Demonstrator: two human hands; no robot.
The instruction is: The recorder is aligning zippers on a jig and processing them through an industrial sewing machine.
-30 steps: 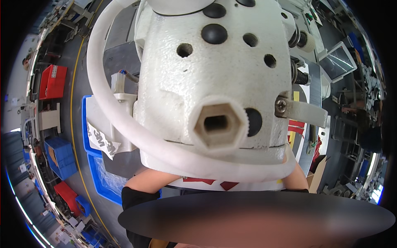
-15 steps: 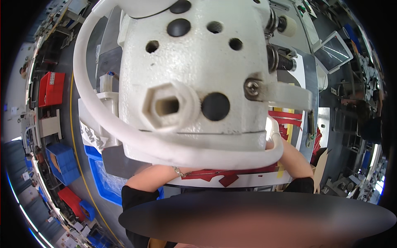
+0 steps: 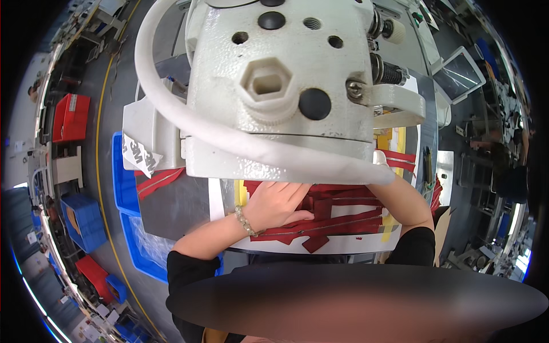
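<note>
Lying palm-down with the thumb spread apart, the left hand (image 3: 277, 206) touches red, zippered fabric strips (image 3: 337, 226), at least two, along the near edge of the worktop (image 3: 349, 247). One glossy white machine head (image 3: 217, 103), bearing one hexagonal knob (image 3: 266, 71) and one curved hose (image 3: 229, 137), hides the right hand; its state cannot be determined.

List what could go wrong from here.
The left hand lies on red zipper strips, by the white machine head's near edge in this view, so it might get pinched. The bracelet beside the strips could snag them. The machine head hides the right hand, so a slip there could go unseen.
</note>
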